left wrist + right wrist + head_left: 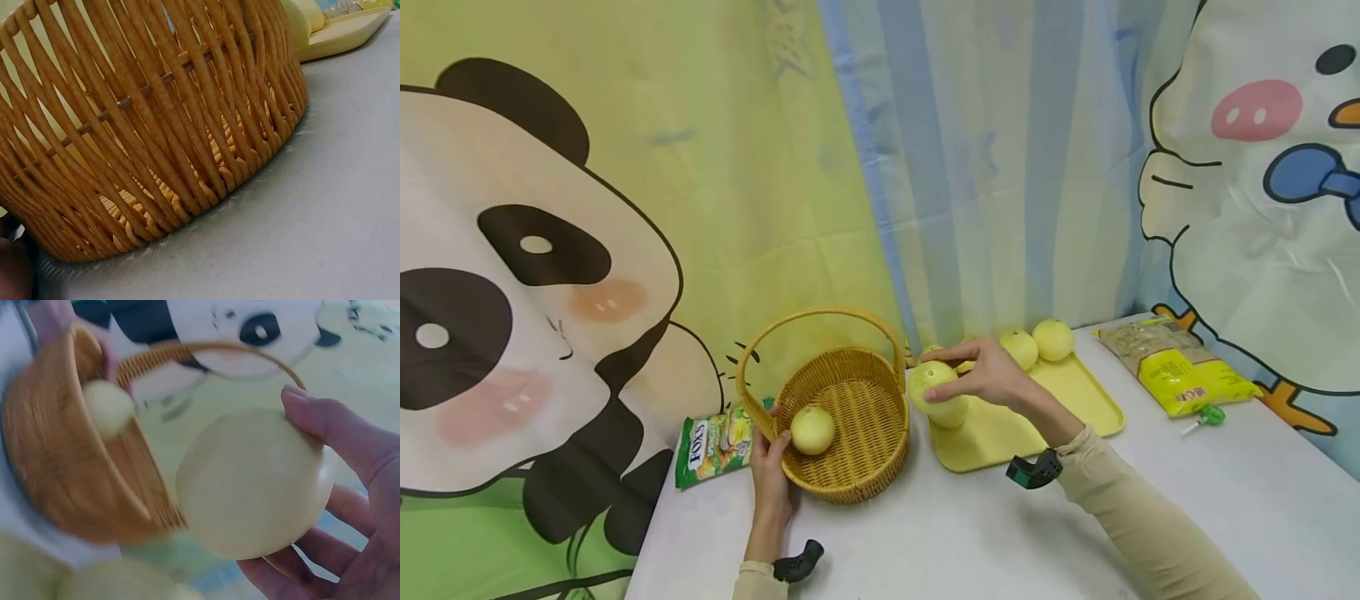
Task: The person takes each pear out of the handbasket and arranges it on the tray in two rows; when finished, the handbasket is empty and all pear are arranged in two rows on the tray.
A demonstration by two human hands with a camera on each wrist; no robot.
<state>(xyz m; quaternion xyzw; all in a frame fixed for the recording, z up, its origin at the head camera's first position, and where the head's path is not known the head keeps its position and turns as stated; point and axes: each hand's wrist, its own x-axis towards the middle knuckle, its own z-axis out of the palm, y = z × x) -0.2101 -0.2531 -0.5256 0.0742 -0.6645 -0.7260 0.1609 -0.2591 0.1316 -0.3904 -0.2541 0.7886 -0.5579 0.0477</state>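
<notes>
A wicker basket [865, 433] with a tall arched handle stands on the table, one round pale-yellow fruit [812, 431] lying inside at its left. My left hand [770, 479] grips the basket's left rim near the handle's base, thumb toward the inside. In my right hand [988, 375] is another round pale-yellow fruit [253, 484], held between thumb and fingers above the left end of a yellow tray [992, 437]. More such fruits [1018, 348] sit along the tray's back edge, and one [949, 412] rests below the held one. The left wrist view is mostly basket wall.
To the basket's left, partly behind it, lies a green FOX'S candy bag [715, 446]. Beyond the tray on the right are a yellow and clear food packet [1180, 367] and a green-wrapped lollipop [1210, 417]. A printed curtain [985, 167] hangs behind the table [925, 533].
</notes>
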